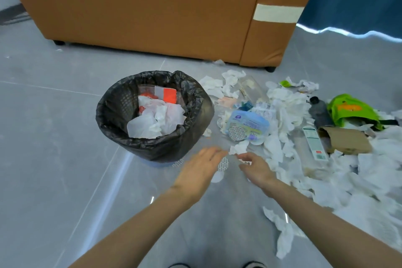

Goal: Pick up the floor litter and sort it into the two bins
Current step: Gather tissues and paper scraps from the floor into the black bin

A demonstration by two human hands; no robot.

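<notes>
Landmark: black-lined bin (104,113), standing on the grey floor and already holding tissue and a red-and-white wrapper.
Task thing: tissue scrap (240,147), sitting just off the bin's near-right side and not touching the liner.
Right grip: right grip (254,166) is curling its fingers and appears to be pinching the scrap's lower edge. Motion blur is keeping the contact a little uncertain.
Left grip: left grip (201,164) is lying released in front of the bin's near wall, fingers straight, tips pointing at the scrap, holding nothing.
Key relation: the scrap is sitting at the right grip's fingertips, on their bin-ward side. The bin's mouth is lying left of it and farther from the person.
Long axis: the scrap is crumpled, so no axis is showing.
Nearer hand: the right is already on the scrap; the left is nearer the bin.
Judgement: a short carry leftward over the near-right rim is looking sufficient.
Second bin: not showing in this view.
Remaining: litter pile (282,102) is spreading across the floor right of the bin.
</notes>
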